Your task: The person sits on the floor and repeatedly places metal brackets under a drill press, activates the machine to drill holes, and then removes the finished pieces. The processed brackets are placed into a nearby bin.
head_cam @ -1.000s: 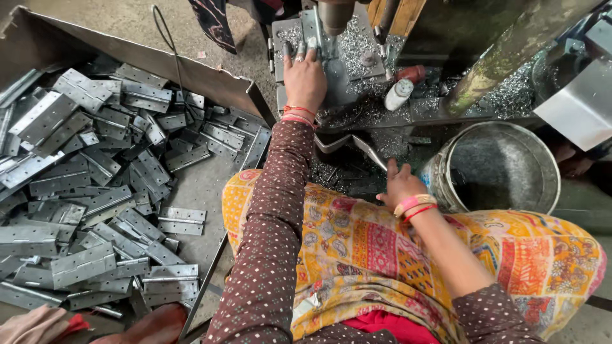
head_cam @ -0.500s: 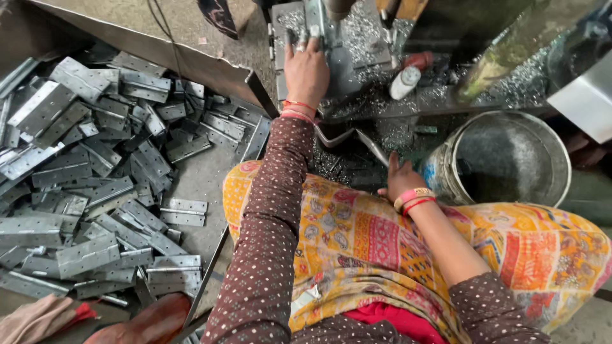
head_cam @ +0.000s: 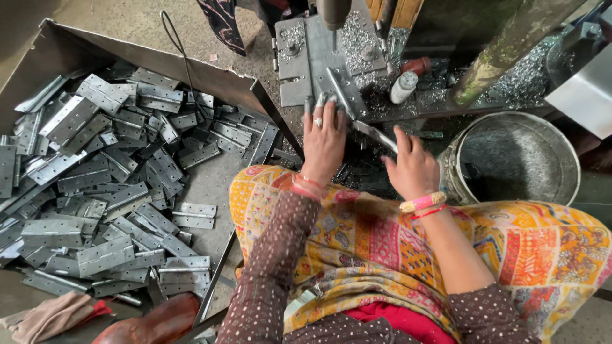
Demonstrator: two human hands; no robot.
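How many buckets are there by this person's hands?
1: a round metal bucket stands on the floor just beside the right hand, under the bench edge. Others may sit out of view.

floor (head_cam: pixel 127 19): bare concrete | light: daylight | metal bucket (head_cam: pixel 516 159) right

Soft even daylight, moderately bright; faint glare on metal hinges (head_cam: pixel 121 191) at left; dim shadow centre top; wide-angle bending at edges; focus sharp overall.
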